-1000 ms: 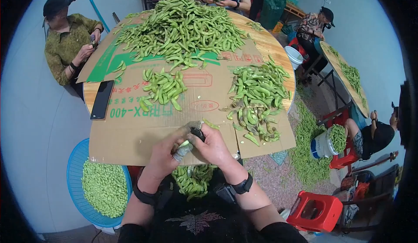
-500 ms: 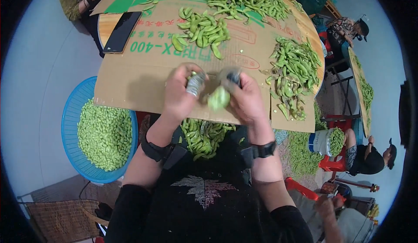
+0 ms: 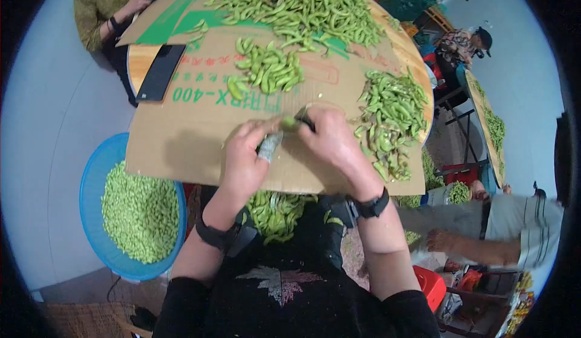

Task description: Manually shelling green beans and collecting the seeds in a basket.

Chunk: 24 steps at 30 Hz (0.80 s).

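Note:
Over the cardboard sheet (image 3: 151,150), my left hand (image 3: 243,159) and right hand (image 3: 330,137) meet, fingers closed. Between their fingertips is a green soybean pod (image 3: 288,122), blurred, which both seem to pinch. Grey tape wraps my left thumb, and something dark covers my right thumb. Just beyond my hands lies a small heap of plump pods (image 3: 272,68). Browned pods and scraps (image 3: 393,111) are piled to the right. Below the cardboard's near edge, flattened pods (image 3: 275,214) gather in my lap.
A blue basket (image 3: 88,208) of shelled green beans (image 3: 139,211) stands at left, below the table. A black phone (image 3: 161,75) lies at the table's left edge. The large pod heap (image 3: 296,5) covers the far side. Other people sit around; a person in pale clothes (image 3: 502,229) is at right.
My hands have drawn together around a pod; the pale green pod seen hanging under my right hand is gone from there. The view has shifted. A person has moved into the right side.

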Tool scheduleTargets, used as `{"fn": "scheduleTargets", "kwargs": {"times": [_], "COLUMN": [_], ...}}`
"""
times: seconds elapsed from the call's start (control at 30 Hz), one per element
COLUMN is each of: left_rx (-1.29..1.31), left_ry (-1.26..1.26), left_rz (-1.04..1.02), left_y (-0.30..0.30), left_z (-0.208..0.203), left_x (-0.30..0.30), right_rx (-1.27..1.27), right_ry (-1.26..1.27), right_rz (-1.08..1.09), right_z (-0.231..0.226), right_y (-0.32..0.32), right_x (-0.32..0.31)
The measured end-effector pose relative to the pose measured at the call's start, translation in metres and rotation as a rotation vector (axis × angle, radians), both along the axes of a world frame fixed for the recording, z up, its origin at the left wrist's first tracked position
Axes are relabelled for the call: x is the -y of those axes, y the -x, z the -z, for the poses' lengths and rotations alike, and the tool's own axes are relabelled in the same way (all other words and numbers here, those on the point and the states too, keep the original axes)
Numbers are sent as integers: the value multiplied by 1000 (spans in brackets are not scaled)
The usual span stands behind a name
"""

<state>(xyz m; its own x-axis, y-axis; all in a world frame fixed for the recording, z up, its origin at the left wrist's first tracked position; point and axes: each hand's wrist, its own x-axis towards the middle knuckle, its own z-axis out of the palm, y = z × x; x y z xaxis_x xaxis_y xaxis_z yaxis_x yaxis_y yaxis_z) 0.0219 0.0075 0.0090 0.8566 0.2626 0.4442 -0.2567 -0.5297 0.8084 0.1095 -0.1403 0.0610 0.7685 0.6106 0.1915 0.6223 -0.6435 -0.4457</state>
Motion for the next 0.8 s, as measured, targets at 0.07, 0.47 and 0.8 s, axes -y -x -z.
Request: {"fn": "scheduleTargets", "kwargs": {"times": [0.07, 0.47, 0.8], "left_rx": [27, 24, -2], "left_ry": [-55, 1194, 1238], "left_rz": [13, 353, 339], "left_y": [4, 9, 13], "left_z": [2, 8, 26], "left_x": [4, 9, 5], "right_rx": [-333, -784, -1289], "right_ry": [-66, -588, -834], "right_rz": [10, -101, -121], "right_z": [-8, 16, 14], "right_y": [13, 46, 58], "right_x": [7, 13, 6]}}
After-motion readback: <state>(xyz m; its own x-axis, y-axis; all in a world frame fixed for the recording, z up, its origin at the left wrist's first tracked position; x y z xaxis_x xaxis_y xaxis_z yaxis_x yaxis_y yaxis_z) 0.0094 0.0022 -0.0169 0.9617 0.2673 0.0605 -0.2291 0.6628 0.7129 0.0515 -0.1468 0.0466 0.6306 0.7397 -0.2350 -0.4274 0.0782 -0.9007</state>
